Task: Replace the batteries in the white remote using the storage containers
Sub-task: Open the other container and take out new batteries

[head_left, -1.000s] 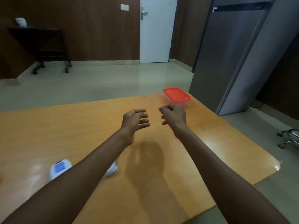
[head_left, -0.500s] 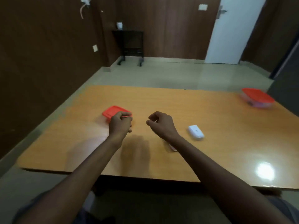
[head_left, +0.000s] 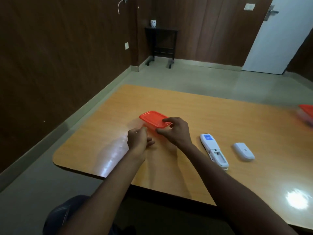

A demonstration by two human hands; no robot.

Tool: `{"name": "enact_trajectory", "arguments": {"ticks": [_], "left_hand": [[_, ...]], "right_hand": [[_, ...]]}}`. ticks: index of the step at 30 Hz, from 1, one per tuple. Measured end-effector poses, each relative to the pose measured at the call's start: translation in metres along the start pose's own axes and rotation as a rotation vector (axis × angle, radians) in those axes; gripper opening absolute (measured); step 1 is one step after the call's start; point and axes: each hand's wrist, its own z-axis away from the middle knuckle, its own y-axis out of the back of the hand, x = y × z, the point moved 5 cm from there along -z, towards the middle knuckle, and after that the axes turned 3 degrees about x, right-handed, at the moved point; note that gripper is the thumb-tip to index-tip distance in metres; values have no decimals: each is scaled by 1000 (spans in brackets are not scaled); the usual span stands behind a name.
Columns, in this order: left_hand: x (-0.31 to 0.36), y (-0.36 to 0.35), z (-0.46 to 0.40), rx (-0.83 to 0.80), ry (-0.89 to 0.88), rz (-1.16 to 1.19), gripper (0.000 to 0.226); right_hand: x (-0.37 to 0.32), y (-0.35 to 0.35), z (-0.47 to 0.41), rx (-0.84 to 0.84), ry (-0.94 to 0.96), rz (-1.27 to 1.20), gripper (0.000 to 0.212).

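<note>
The big wooden table (head_left: 220, 119) holds everything. The red-lidded box (head_left: 153, 120) sits near its left end, and the right hand (head_left: 176, 131) pinches the lid's near corner. The left hand (head_left: 138, 139) is curled just beside the box; I cannot tell if it holds anything. Pulling hard could tip the box and spill it. The white remote (head_left: 213, 152) lies right of the hands, its back open, the cover (head_left: 243, 151) beside it.

Second container (head_left: 307, 112): cut off by the right picture edge, blurred.
Near container (head_left: 153, 119): contents not discernible; near corner covered by the right hand (head_left: 176, 131).
Left hand (head_left: 138, 139): anything held cannot be told.
</note>
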Motion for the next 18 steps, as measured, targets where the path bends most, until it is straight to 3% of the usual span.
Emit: {"name": "enact_trajectory", "arguments": {"ticks": [2, 5, 8, 13, 18], "left_hand": [[4, -3, 9, -29, 41, 62, 26], [10, -20, 33, -256, 156, 214, 38], [8, -41, 64, -419, 152, 191, 30], [-12, -84, 113, -635, 214, 186, 52], [-34, -119, 146, -744, 234, 157, 53]], "right_hand": [[1, 20, 15, 15, 33, -65, 60], [6, 58, 41, 54, 94, -141, 56], [22, 97, 66, 76, 93, -145, 52], [50, 150, 98, 285, 227, 170, 38], [64, 168, 135, 259, 369, 287, 47]]}}
